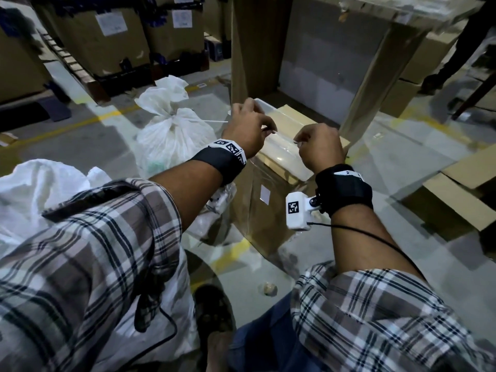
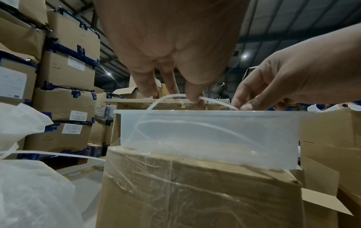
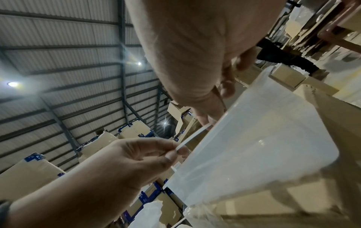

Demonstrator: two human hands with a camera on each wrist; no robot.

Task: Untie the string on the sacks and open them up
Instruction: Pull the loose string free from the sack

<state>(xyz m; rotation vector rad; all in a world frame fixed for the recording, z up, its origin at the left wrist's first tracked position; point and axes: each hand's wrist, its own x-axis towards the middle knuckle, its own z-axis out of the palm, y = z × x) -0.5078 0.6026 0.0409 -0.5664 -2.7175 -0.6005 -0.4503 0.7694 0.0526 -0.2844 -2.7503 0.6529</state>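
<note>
Both hands are raised at the centre of the head view, over a clear plastic tub (image 1: 279,146) that sits on a film-wrapped cardboard box (image 1: 268,208). The left hand (image 1: 248,130) pinches a flat white string (image 2: 173,96) between thumb and fingertips, and the right hand (image 1: 320,149) pinches the same strip a little further along, so a short span runs between them just above the tub's rim. In the left wrist view one end of the strip loops down inside the tub (it looks like a loose length being dropped there, though that is a judgement).

The tied sack (image 1: 171,130) stands on the floor at centre left of the head view, its neck gathered, with a white tie (image 1: 204,120) sticking out sideways towards the left hand. A second sack (image 1: 35,200) bulges at the lower left, partly behind the checked sleeve; whether its mouth is open cannot be told.

The string looks light, thin, springy and rather slick, so a fingertip pinch near an end suits it better than a full grip. The sacks are thin, soft white woven or plastic cloth that will crumple and sag; the place to take hold is the bunched neck just beside the knot, one hand steadying the gather while the other works the tie's free end.
</note>
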